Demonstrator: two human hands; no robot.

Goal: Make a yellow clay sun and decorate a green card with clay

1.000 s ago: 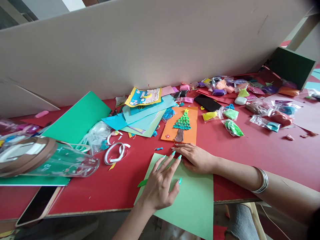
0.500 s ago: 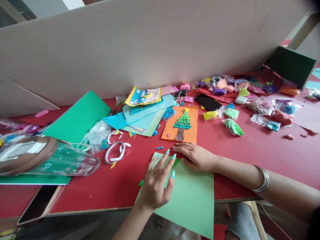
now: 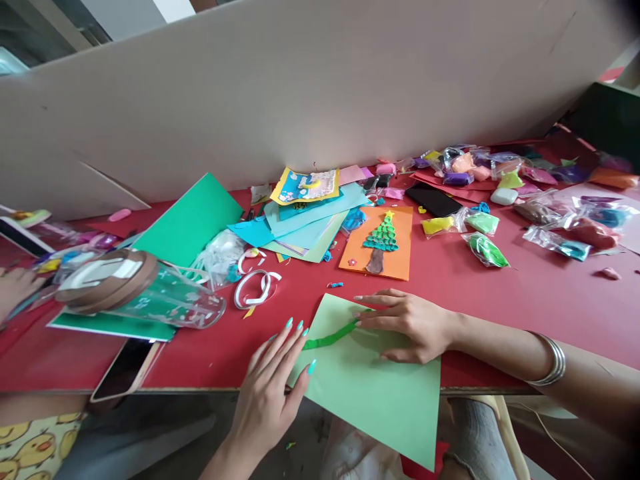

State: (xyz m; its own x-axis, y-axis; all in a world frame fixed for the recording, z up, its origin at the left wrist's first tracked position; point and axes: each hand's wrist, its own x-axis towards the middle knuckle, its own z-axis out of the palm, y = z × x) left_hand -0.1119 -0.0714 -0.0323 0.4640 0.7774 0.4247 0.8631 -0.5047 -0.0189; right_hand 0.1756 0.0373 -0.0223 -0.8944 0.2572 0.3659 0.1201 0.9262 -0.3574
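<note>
- Red table point(image 3: 540, 293), one pale green sheet point(image 3: 375, 400) partly past its edge
- Right hand point(image 3: 413, 327), first of two, thumb and fingers apart, fingertips down on upper end of a green strip point(image 3: 327, 340)
- Left hand point(image 3: 267, 393), thumb apart too, fingers at the lower end, can't tell if touching
- Just one strip, across the sheet's upper left, way more exposed than half a second ago, left hand now further left

My left hand point(image 3: 267, 393) has drawn back to the left edge of the light green sheet point(image 3: 375, 400), baring the green strip point(image 3: 327, 339) across its upper part, my right hand point(image 3: 413, 327) has shifted fully onto it, and another person's hand point(image 3: 17, 288) has appeared far to its left.
</note>
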